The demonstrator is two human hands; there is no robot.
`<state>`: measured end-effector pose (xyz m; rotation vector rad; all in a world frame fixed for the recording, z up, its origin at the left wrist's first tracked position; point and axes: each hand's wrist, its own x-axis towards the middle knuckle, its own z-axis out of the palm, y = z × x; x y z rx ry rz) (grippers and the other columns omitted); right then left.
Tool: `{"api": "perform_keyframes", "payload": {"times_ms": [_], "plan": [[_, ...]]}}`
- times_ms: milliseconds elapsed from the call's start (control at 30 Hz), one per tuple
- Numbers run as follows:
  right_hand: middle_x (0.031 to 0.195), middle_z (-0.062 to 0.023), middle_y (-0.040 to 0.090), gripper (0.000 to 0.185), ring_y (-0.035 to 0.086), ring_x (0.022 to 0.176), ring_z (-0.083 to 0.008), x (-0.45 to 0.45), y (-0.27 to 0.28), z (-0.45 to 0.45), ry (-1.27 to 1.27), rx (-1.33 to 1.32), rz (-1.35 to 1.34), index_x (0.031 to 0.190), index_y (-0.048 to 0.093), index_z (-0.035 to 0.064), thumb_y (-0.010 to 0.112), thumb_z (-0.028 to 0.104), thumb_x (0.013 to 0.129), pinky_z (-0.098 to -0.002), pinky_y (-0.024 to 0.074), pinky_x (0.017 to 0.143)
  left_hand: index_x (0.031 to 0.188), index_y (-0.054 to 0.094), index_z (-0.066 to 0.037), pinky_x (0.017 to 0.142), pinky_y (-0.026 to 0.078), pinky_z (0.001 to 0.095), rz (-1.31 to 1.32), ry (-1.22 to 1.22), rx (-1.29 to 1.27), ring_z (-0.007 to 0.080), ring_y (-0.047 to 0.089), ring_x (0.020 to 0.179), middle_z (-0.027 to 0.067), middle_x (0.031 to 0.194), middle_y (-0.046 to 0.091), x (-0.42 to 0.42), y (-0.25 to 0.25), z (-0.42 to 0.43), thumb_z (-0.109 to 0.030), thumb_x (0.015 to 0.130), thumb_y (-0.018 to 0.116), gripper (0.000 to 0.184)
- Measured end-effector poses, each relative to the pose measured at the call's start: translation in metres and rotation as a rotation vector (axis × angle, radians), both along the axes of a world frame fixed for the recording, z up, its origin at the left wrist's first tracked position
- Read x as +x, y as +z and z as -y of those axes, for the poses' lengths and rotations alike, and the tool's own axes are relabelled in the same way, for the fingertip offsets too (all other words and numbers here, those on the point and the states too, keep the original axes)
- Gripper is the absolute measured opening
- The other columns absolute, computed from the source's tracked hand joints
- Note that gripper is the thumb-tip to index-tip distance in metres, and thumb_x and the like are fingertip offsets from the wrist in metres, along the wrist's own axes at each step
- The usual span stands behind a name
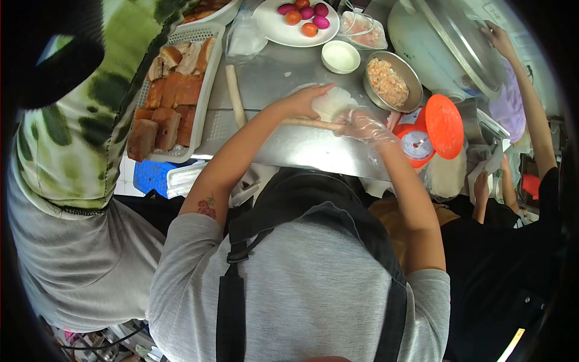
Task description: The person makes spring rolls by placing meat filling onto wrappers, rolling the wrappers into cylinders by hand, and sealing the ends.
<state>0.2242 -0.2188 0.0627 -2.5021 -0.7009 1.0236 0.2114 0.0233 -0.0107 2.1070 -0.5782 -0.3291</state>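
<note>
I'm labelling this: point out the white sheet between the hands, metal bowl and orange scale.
White sheet point(332, 104), head view, on its upper face.
Metal bowl point(414, 79), head view, on its inner wall.
Orange scale point(417, 145), head view, on its dial.

Can't read the markings on the scale dial point(417, 145), way too small, plus the plate point(272, 25) gets cut off up top and the right hand point(363, 125) hides one end of the pin point(310, 123).
</note>
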Motion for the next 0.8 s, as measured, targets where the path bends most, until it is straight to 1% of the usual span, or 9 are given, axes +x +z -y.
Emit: {"api": "perform_keyframes", "payload": {"times_ms": [100,133,233,333,433,533,633,733,800], "plan": [[0.085,-0.0128,0.070,0.033,0.064,0.076,-0.0258,0.002,0.013,0.019,0.063,-0.019,0.064,0.103,0.074,0.0069,0.079,0.024,0.075,-0.0385,0.0502,0.077,0.163,0.021,-0.019,0.110,0.041,0.0388,0.024,0.000,-0.001,0.0323,0.054,0.126,0.0188,0.133,0.058,-0.002,0.000,0.001,-0.008,0.063,0.082,0.117],[0.086,-0.0156,0.071,0.035,0.067,0.079,-0.0274,0.003,0.010,0.023,0.028,-0.026,0.076,0.099,0.075,0.0049,0.080,0.024,0.070,-0.0407,0.0513,0.076,0.163,0.021,-0.019,0.110,0.041,0.0386,0.019,-0.006,-0.004,0.0319,0.054,0.125,0.0181,0.132,0.057,-0.002,0.001,0.001,-0.008,0.064,0.082,0.117],[0.089,-0.0153,0.072,0.035,0.069,0.083,-0.0276,-0.003,0.014,0.033,-0.008,-0.039,0.132,0.098,0.075,0.0053,0.081,0.023,0.068,-0.0401,0.0516,0.078,0.163,0.022,-0.018,0.108,0.042,0.0379,0.013,-0.014,-0.018,0.0306,0.054,0.121,0.0157,0.128,0.056,-0.001,-0.001,0.000,-0.008,0.064,0.082,0.116],[0.092,-0.0163,0.073,0.038,0.070,0.087,-0.0288,-0.005,0.007,0.040,-0.053,-0.062,0.073,0.099,0.075,0.0054,0.083,0.024,0.067,-0.0399,0.0519,0.080,0.162,0.023,-0.018,0.105,0.044,0.0372,0.000,-0.010,-0.023,0.0292,0.055,0.117,0.0134,0.125,0.056,-0.002,-0.001,0.001,-0.009,0.064,0.082,0.115],[0.091,-0.0175,0.069,0.045,0.067,0.086,-0.0295,-0.001,0.009,0.046,0.047,-0.157,0.132,0.100,0.073,0.0037,0.084,0.031,0.066,-0.0396,0.0509,0.080,0.162,0.025,-0.017,0.102,0.045,0.0369,0.002,-0.011,-0.022,0.0287,0.055,0.116,0.0124,0.124,0.056,0.000,-0.002,0.001,-0.010,0.063,0.084,0.116],[0.094,-0.0177,0.072,0.039,0.070,0.088,-0.0308,-0.003,0.027,0.034,0.112,-0.225,0.173,0.103,0.076,0.0083,0.082,0.029,0.070,-0.0417,0.0526,0.083,0.162,0.026,-0.017,0.101,0.046,0.0370,0.001,-0.023,0.020,0.0291,0.055,0.115,0.0122,0.123,0.057,0.004,-0.004,0.001,-0.012,0.061,0.086,0.117],[0.089,-0.0176,0.072,0.035,0.070,0.085,-0.0311,-0.019,0.018,0.008,-0.011,0.072,0.309,0.100,0.077,0.0101,0.080,0.030,0.072,-0.0431,0.0533,0.080,0.161,0.027,-0.018,0.101,0.046,0.0373,-0.007,-0.028,0.045,0.0297,0.055,0.115,0.0125,0.124,0.058,0.011,-0.006,0.001,-0.014,0.059,0.089,0.120],[0.092,-0.0173,0.072,0.035,0.068,0.084,-0.0305,-0.025,-0.011,-0.014,0.097,0.164,0.377,0.106,0.074,0.0074,0.078,0.028,0.078,-0.0427,0.0529,0.077,0.161,0.028,-0.018,0.101,0.046,0.0379,0.025,-0.031,0.050,0.0301,0.056,0.115,0.0126,0.125,0.059,0.016,-0.013,0.002,-0.015,0.058,0.090,0.120],[0.089,-0.0171,0.071,0.031,0.068,0.080,-0.0294,-0.030,-0.003,-0.008,0.044,0.109,0.303,0.102,0.073,0.0070,0.077,0.027,0.079,-0.0427,0.0526,0.075,0.161,0.028,-0.018,0.101,0.046,0.0380,0.041,-0.027,0.054,0.0300,0.056,0.115,0.0130,0.126,0.059,0.013,-0.018,0.000,-0.015,0.058,0.090,0.120]]}}
